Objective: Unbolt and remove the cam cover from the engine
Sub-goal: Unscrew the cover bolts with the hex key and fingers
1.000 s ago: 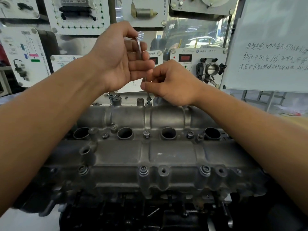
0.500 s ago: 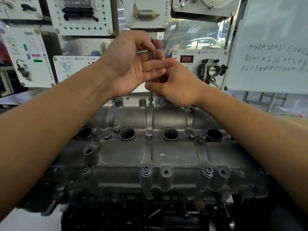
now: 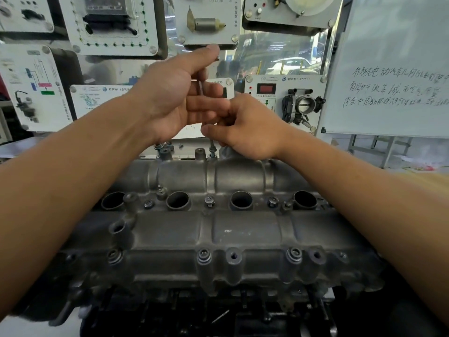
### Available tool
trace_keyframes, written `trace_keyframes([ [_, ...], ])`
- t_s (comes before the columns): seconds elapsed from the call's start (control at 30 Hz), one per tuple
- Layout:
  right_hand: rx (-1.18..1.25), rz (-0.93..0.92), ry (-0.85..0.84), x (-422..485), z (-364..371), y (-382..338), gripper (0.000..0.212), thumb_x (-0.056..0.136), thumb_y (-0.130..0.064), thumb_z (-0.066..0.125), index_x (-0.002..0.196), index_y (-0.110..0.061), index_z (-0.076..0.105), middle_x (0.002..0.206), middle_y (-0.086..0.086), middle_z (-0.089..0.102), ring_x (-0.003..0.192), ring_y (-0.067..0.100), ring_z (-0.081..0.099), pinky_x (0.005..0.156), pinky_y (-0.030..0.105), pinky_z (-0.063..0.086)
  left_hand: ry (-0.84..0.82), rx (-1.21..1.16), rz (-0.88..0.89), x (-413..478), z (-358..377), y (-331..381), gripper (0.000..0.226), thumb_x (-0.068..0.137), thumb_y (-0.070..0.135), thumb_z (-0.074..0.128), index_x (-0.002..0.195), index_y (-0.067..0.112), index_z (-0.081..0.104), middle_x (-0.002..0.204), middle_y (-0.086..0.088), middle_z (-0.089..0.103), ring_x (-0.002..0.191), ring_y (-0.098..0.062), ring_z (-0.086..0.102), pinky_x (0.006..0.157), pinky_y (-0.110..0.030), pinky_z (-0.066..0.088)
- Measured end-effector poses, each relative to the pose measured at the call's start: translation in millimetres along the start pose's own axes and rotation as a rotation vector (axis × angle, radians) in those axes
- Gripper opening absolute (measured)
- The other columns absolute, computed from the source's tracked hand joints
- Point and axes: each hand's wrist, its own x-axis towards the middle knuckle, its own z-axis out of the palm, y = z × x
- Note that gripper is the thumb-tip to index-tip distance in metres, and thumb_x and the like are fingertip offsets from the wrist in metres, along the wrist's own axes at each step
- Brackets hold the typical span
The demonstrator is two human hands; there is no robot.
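Key (image 3: 200, 86) in the cover's (image 3: 243, 234) far bolt (image 3: 212, 152).
Left hand (image 3: 175, 100) pinches its top; right hand (image 3: 247, 132) pinches the shaft; cover sits bolted on the engine (image 3: 243, 310); a tilted key could slip, rounding the bolt.

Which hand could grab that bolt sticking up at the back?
Probably the right hand: it pinches the key just above the raised bolt, while the left hand holds the key's top, higher up.

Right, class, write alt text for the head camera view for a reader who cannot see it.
Two bare hands hold a thin metal tool upright on a bolt at the far edge of a grey cam cover, left hand above right hand.
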Motion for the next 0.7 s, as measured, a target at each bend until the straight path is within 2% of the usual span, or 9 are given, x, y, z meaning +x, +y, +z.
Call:
trace_keyframes([
  [0.07, -0.008, 0.011, -0.005, 0.1, -0.5, -0.3, 0.027, 0.093, -0.014, 0.066, 0.066, -0.01, 0.065, 0.043, -0.013, 0.045, 0.044, 0.001, 0.039, 0.053, 0.015, 0.036, 0.051, 0.043, -0.006, 0.8, -0.7, 0.3, 0.04, 0.098, 0.044, 0.058, 0.066, 0.021, 0.048, 0.059, 0.001, 0.065, 0.044, -0.011, 0.061, 0.044, -0.021, 0.047],
  [0.2, 0.003, 0.019, 0.0, 0.1, -0.4, -2.0, 0.018, 0.093, -0.016, 0.067, 0.084, -0.002, 0.074, 0.043, -0.016, 0.05, 0.044, -0.001, 0.043, 0.055, 0.012, 0.036, 0.075, 0.043, -0.03, 3.0, -3.2, 2.9, 0.048, 0.099, 0.038, 0.05, 0.054, 0.021, 0.049, 0.054, 0.0, 0.061, 0.036, -0.011, 0.049, 0.042, -0.019, 0.042],
  [0.37, -0.003, 0.025, -0.011, -0.8, -0.9, -3.4, 0.016, 0.093, -0.016, 0.068, 0.08, -0.009, 0.073, 0.044, -0.019, 0.053, 0.045, -0.003, 0.046, 0.056, 0.012, 0.037, -0.001, -0.003, -0.077, 4.4, -8.9, 5.7, 0.043, 0.1, 0.032, 0.038, 0.072, 0.016, 0.066, 0.053, 0.002, 0.058, 0.035, -0.009, 0.047, 0.04, -0.018, 0.04],
  [0.43, 0.004, 0.031, -0.017, -0.9, -0.7, -4.2, 0.015, 0.093, -0.016, 0.067, 0.08, -0.011, 0.073, 0.042, -0.02, 0.052, 0.044, -0.003, 0.046, 0.055, 0.011, 0.036, -0.021, -0.034, -0.083, 5.2, -10.9, 5.6, 0.044, 0.101, 0.029, 0.032, 0.085, 0.012, 0.069, 0.054, 0.003, 0.059, 0.037, -0.008, 0.05, 0.041, -0.018, 0.041],
  [0.57, 0.014, 0.035, -0.014, -1.6, -0.6, -4.2, 0.02, 0.093, -0.015, 0.067, 0.077, -0.003, 0.071, 0.046, -0.013, 0.051, 0.044, 0.001, 0.042, 0.055, 0.014, 0.037, -0.081, -0.185, -0.086, 3.6, -11.5, 4.7, 0.042, 0.098, 0.024, 0.026, 0.104, 0.007, 0.064, 0.062, 0.001, 0.065, 0.048, -0.01, 0.061, 0.047, -0.019, 0.046],
  [0.7, 0.013, 0.036, -0.013, -0.2, -0.4, -2.6, 0.028, 0.092, -0.011, 0.065, 0.065, -0.005, 0.059, 0.053, -0.005, 0.053, 0.05, 0.006, 0.045, 0.059, 0.023, 0.041, -0.17, -0.302, -0.062, 0.3, -7.5, 4.4, 0.041, 0.096, 0.024, 0.026, 0.103, 0.006, 0.062, 0.077, -0.007, 0.069, 0.073, -0.023, 0.073, 0.062, -0.026, 0.056],
])
